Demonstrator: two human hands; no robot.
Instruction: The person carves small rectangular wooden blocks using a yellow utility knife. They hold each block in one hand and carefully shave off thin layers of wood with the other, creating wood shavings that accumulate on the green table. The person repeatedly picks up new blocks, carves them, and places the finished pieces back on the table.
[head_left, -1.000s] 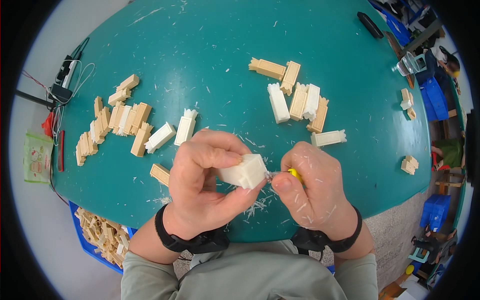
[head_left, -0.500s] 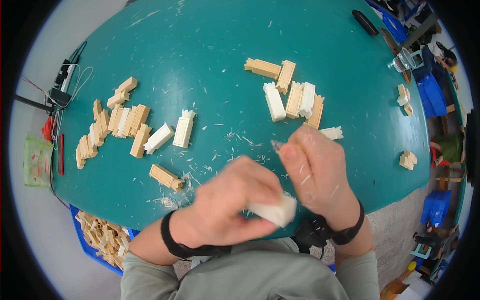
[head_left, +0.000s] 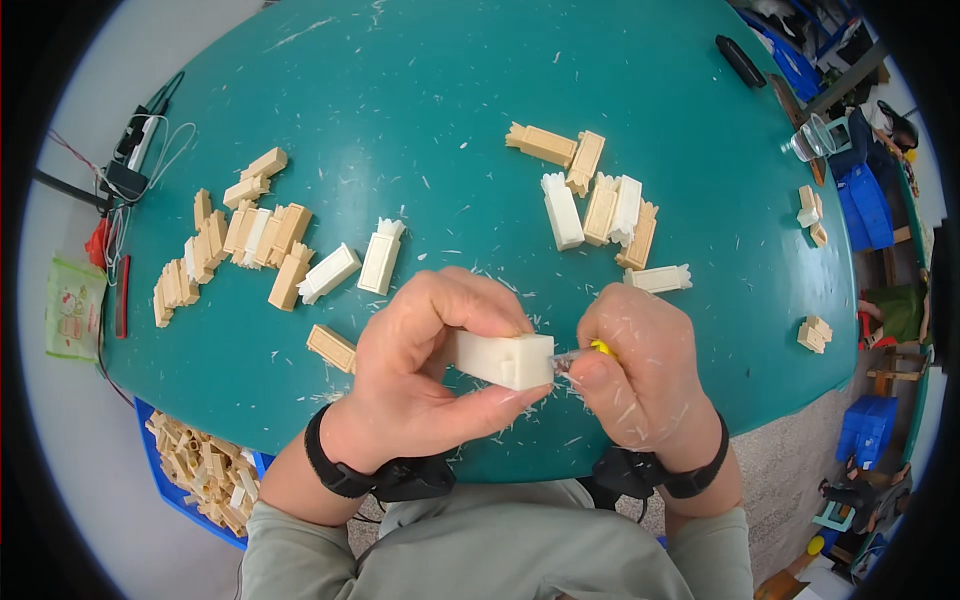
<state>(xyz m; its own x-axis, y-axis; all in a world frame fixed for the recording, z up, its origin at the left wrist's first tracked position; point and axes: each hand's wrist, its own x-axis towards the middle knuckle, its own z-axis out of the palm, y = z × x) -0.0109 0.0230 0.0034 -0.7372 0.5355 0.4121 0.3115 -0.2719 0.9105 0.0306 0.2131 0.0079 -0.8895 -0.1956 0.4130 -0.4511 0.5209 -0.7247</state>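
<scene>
My left hand (head_left: 420,370) grips a white rectangular plastic piece (head_left: 507,360) between thumb and fingers, its square end facing right. My right hand (head_left: 645,370) is closed around a small knife-like tool with a yellow part (head_left: 602,347). The tool's grey tip (head_left: 565,361) meets or nearly meets the end of the white piece; contact is hard to tell. Most of its handle is hidden in my fist. Thin pale shavings cling to that hand. Beyond it lie more cream and white pieces with notched ends, among them a white one (head_left: 658,279).
Pale shavings are scattered over the green table (head_left: 420,90). Cream and white pieces (head_left: 265,235) form a cluster at the left, with a blue bin (head_left: 172,490) of similar pieces below. A power strip (head_left: 140,145) with cables sits at the left edge; a clear jar (head_left: 808,140) lies far right.
The white piece has been raised and turned level between my hands. My right hand has moved down and its tool tip now points left at the piece's end.
</scene>
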